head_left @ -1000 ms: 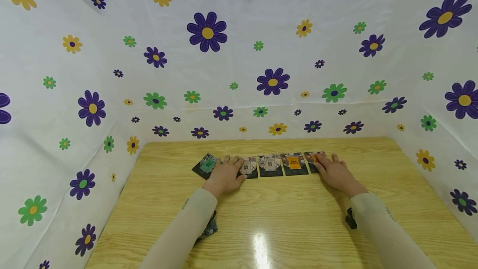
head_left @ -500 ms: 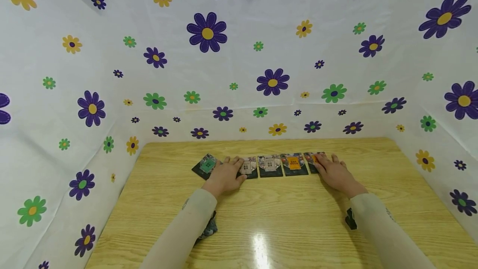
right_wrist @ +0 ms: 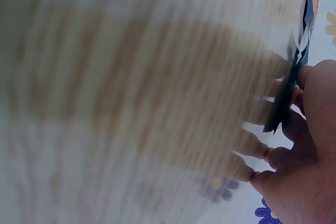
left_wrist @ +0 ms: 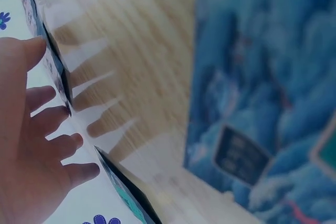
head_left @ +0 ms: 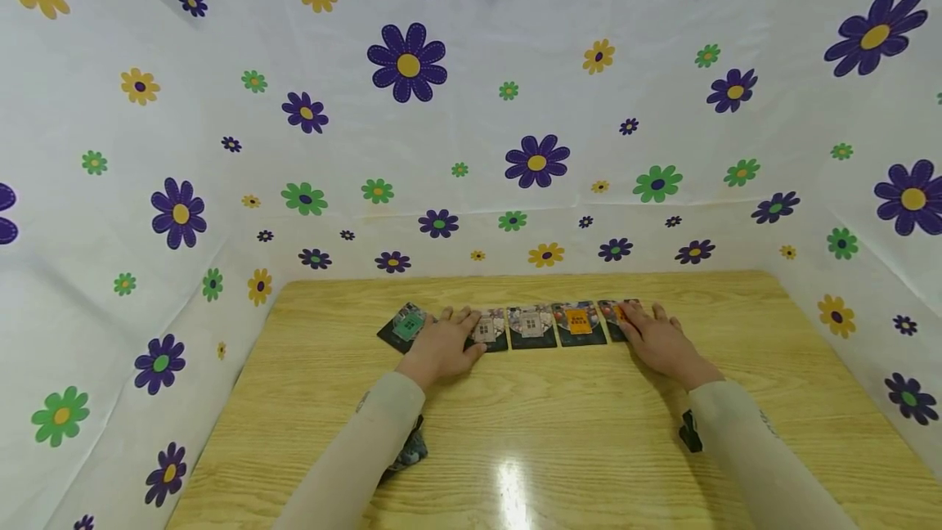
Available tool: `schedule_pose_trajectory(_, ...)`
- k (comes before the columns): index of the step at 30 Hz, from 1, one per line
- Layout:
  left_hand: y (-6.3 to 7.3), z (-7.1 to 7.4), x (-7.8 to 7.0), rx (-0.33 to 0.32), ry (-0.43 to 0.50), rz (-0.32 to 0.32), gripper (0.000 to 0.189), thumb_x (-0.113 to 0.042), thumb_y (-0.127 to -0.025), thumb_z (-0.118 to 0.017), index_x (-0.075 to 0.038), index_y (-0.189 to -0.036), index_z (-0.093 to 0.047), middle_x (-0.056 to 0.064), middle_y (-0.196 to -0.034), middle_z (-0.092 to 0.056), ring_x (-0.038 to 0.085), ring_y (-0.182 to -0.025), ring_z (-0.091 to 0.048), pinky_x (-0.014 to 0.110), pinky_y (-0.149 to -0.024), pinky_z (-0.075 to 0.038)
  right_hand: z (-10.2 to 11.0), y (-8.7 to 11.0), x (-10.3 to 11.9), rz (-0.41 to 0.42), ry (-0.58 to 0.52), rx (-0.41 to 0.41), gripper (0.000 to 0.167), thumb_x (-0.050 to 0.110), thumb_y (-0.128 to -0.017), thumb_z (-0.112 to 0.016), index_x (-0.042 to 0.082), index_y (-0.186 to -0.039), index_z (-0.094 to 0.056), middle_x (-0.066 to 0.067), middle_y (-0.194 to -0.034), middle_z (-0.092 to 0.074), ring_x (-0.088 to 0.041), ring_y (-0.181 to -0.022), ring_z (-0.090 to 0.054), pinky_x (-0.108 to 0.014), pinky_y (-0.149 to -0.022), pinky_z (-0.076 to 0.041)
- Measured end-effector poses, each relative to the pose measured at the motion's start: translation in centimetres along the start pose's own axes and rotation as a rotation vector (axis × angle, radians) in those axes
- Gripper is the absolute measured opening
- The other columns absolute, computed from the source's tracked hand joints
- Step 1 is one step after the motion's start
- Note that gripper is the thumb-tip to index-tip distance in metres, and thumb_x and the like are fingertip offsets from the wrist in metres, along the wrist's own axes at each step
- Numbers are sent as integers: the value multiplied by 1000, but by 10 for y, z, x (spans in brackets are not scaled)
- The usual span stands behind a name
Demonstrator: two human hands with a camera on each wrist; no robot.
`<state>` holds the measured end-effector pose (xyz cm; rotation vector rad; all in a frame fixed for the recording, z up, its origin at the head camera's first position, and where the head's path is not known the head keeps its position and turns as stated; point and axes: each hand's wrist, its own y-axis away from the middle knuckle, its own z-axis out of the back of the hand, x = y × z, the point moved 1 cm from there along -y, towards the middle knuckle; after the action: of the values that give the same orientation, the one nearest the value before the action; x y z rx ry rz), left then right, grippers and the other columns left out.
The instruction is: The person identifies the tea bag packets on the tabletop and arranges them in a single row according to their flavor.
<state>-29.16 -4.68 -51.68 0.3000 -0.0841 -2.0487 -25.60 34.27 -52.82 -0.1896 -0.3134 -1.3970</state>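
Observation:
Dark square picture cards lie in a row on the wooden table. My left hand [head_left: 439,346] rests with spread fingers at the row's left part; its thumb touches a card with a grey emblem [head_left: 488,330], partly hidden by it. Beside its fingers a card with a green emblem [head_left: 405,325] lies turned at an angle. Another grey-emblem card [head_left: 531,327] and an orange-emblem card [head_left: 579,324] lie between the hands. My right hand [head_left: 661,342] has its fingertips on the rightmost orange card [head_left: 611,319], covering part of it.
A blue-grey patterned card [head_left: 410,458] shows partly under the left sleeve, and looms blurred in the left wrist view. A small dark object [head_left: 690,432] lies by the right sleeve, mostly hidden. White flowered cloth [head_left: 471,121] encloses the table [head_left: 559,424] at the back and sides.

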Motion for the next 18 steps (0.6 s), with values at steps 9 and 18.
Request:
schedule_pose_trajectory(9, 10, 9, 19, -54, 40, -11, 68, -51, -112, -45, -17, -168, -30, 11, -172, -32, 43, -160, -27, 66, -128, -25, 2, 2, 2, -9, -4, 0, 57, 34, -117, -35, -1, -162, -37, -36, -162, -35, -70, -147, -20, -83, -115, -24)
schedule_pose_trajectory(18, 30, 15, 71, -99, 130, 99, 66, -42, -109, -54, -14, -166, -35, 13, -169, -40, 49, -157, -31, 70, -126, -24, 0, 1, 0, 1, 8, -10, 57, 33, -116, -36, -1, -161, -37, -36, -162, -36, -70, -147, -22, -83, -114, -25)
